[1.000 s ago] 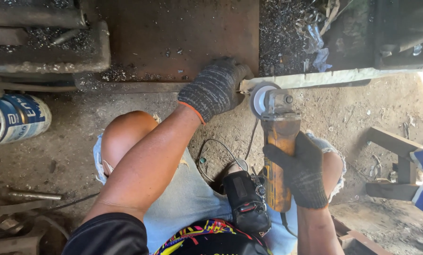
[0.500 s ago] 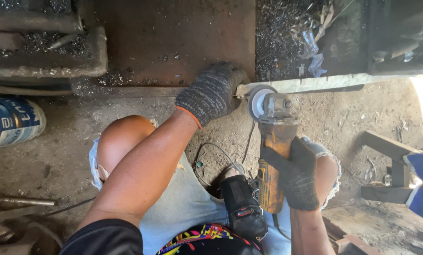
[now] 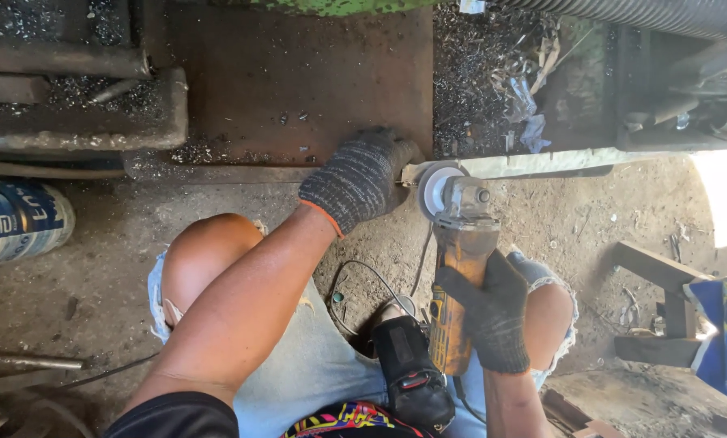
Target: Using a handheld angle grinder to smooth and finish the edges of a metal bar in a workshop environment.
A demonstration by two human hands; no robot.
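Right gloved hand (image 3: 487,316) clamped round yellow angle grinder (image 3: 458,284); left gloved hand (image 3: 359,177) flat, gripping nothing, on rusty steel plate (image 3: 298,81) edge just beside grey disc (image 3: 433,188). Risk: kickback into fingers, bare knee.

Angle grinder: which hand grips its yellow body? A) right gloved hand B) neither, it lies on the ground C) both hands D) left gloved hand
A: the right hand wraps the angle grinder body, while the left hand rests on the rusty metal plate edge beside the disc.
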